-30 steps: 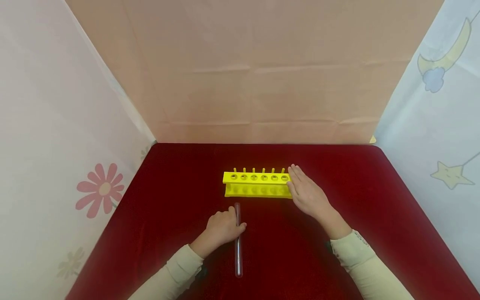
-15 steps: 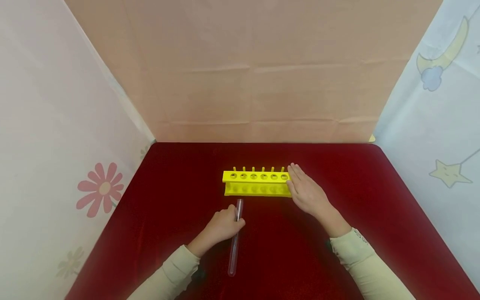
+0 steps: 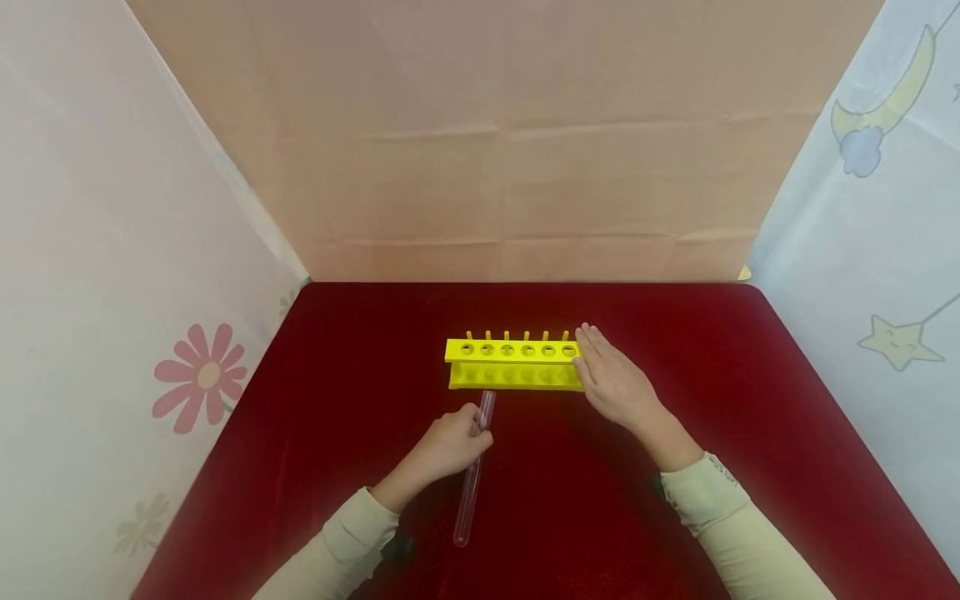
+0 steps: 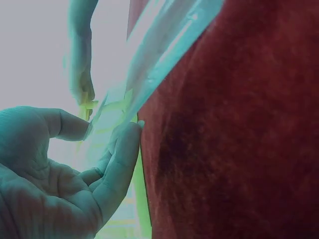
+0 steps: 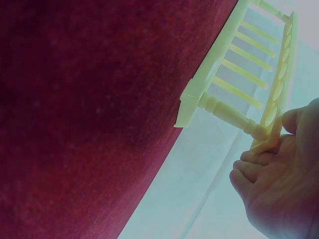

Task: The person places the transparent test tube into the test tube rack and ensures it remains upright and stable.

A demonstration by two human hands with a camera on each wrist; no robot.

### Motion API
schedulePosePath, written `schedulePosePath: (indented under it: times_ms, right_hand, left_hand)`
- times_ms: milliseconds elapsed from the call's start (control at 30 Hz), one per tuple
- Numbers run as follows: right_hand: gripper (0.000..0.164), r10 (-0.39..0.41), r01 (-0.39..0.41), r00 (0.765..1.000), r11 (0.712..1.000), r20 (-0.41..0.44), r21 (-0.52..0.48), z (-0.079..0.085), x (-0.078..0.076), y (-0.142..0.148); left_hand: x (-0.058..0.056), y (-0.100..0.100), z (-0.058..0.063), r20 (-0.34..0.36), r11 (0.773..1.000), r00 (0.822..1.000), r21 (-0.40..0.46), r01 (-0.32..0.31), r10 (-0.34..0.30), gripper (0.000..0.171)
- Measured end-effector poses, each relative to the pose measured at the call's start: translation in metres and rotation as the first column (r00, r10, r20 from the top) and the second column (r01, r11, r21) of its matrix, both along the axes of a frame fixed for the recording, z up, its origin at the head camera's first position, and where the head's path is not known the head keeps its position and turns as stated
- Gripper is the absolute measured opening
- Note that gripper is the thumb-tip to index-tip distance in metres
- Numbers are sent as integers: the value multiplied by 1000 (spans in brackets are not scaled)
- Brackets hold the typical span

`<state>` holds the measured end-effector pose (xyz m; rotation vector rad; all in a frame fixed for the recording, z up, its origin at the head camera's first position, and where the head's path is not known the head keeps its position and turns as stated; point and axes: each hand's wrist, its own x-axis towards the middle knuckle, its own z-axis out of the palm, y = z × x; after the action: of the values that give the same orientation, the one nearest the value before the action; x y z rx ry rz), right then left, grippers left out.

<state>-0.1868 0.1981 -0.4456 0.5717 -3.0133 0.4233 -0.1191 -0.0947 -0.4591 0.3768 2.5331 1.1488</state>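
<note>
My left hand pinches a clear glass test tube between thumb and fingers. Its rounded end points back toward me, and its other end is close to the front of a yellow test tube rack. In the left wrist view the test tube slants up past the fingertips. The rack shows a row of holes along the top and several pegs behind them; no tube stands in it. At its right end, my right hand holds the top plate, thumb in front and fingers along the far side.
A dark red cloth covers the table under the rack. A plain tan sheet rises behind it. Pale printed sheets flank the table, with a pink flower on the left and a star on the right.
The test tube has tilted, its far end moving right and forward up to the rack and its rounded end swinging left. The left hand has shifted slightly forward; the right hand stays on the rack.
</note>
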Motion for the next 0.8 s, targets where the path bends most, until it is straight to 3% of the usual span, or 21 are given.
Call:
schedulePosePath:
  times_ms: [500,800]
  right_hand:
    - [65,13,-13,1000,1000,-25,15,0,1,1]
    - [65,12,-12,1000,1000,-14,17,1,1,0]
  left_hand:
    - [0,2,20,10,1000,1000,30,-3,3,14]
    - [-6,6,31,-70,1000,997,13,-11,12,18]
